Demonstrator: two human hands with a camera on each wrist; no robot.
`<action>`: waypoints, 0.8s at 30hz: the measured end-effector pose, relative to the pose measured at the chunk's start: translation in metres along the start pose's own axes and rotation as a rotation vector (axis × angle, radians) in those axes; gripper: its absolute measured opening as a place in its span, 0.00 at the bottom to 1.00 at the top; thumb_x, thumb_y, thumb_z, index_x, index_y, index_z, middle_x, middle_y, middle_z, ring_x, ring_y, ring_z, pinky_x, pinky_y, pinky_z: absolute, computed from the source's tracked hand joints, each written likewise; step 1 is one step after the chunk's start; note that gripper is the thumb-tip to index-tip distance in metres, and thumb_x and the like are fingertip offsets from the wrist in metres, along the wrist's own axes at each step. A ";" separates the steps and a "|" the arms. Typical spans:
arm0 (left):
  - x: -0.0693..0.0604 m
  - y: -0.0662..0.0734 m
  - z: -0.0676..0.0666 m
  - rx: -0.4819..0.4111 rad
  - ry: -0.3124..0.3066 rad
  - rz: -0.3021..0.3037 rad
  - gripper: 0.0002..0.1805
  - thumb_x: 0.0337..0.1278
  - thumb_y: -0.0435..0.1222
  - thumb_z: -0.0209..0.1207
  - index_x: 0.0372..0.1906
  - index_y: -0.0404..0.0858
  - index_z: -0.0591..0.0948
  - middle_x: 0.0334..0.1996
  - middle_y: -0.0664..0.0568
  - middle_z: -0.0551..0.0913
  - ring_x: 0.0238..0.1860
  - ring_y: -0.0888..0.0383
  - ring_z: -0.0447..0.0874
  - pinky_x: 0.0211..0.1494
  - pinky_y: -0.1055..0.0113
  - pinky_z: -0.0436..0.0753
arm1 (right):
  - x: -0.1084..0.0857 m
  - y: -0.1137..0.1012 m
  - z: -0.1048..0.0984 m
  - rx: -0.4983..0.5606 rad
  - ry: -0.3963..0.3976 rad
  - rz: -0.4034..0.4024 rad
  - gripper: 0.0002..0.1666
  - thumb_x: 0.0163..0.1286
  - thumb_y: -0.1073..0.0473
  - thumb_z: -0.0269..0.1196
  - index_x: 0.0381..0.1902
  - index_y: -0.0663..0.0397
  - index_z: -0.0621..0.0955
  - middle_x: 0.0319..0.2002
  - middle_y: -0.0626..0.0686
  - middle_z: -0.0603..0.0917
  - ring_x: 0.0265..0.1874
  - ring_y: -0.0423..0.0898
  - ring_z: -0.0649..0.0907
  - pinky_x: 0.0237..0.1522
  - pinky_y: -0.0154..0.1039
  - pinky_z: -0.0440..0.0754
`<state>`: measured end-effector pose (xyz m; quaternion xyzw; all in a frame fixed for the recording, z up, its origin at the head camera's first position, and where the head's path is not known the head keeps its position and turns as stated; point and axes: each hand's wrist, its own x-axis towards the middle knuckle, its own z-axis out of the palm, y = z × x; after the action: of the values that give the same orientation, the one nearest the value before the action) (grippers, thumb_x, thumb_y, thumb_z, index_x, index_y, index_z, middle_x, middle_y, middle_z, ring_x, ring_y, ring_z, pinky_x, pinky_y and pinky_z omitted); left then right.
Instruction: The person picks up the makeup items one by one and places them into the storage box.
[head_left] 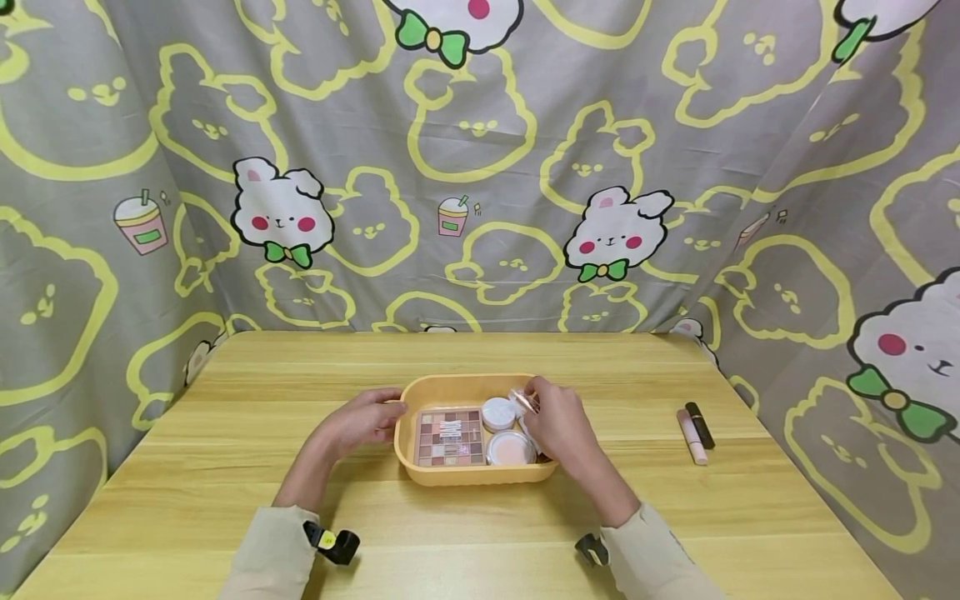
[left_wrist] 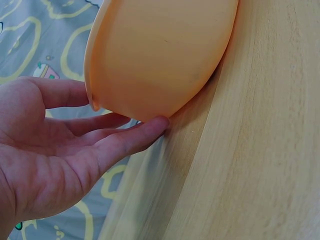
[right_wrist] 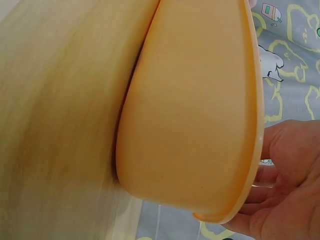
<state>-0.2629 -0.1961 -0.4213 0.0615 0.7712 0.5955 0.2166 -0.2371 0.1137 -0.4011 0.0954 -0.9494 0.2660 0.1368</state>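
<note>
An orange-yellow basket [head_left: 480, 477] stands on the table, holding an eyeshadow palette [head_left: 450, 437], a white round jar [head_left: 498, 413] and a round compact [head_left: 512, 448]. My left hand [head_left: 363, 421] touches the basket's left end; its fingers [left_wrist: 142, 135] lie fairly straight against the outer wall [left_wrist: 160, 60]. Over the right side, my right hand [head_left: 558, 421] pinches a small shiny item [head_left: 525, 401], its shape mostly covered by the fingers. In the right wrist view the basket wall [right_wrist: 190, 110] hides the fingertips of the right hand [right_wrist: 290, 185].
To the right of the basket, a pink tube [head_left: 692, 437] and a black tube [head_left: 701, 425] lie side by side on the wooden table [head_left: 750, 517]. A grey curtain [head_left: 360, 125] with yellow outlines and white rabbits hangs behind and at both sides.
</note>
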 end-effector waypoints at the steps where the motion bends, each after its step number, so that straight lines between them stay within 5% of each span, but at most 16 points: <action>1: 0.000 0.000 0.000 0.003 -0.001 0.002 0.29 0.76 0.37 0.47 0.74 0.27 0.62 0.64 0.33 0.76 0.61 0.48 0.79 0.61 0.56 0.84 | 0.000 0.000 0.000 -0.003 0.001 -0.001 0.13 0.55 0.72 0.67 0.41 0.62 0.83 0.27 0.54 0.85 0.23 0.45 0.79 0.23 0.35 0.77; 24: -0.001 0.001 -0.001 -0.005 0.004 -0.005 0.29 0.76 0.37 0.47 0.74 0.26 0.62 0.64 0.32 0.76 0.61 0.47 0.79 0.61 0.55 0.84 | -0.002 0.001 0.007 -0.040 0.041 -0.035 0.09 0.56 0.72 0.67 0.36 0.62 0.83 0.32 0.58 0.87 0.27 0.50 0.82 0.30 0.45 0.83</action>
<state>-0.2625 -0.1968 -0.4204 0.0579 0.7703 0.5970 0.2166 -0.2370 0.1111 -0.4085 0.1040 -0.9498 0.2464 0.1626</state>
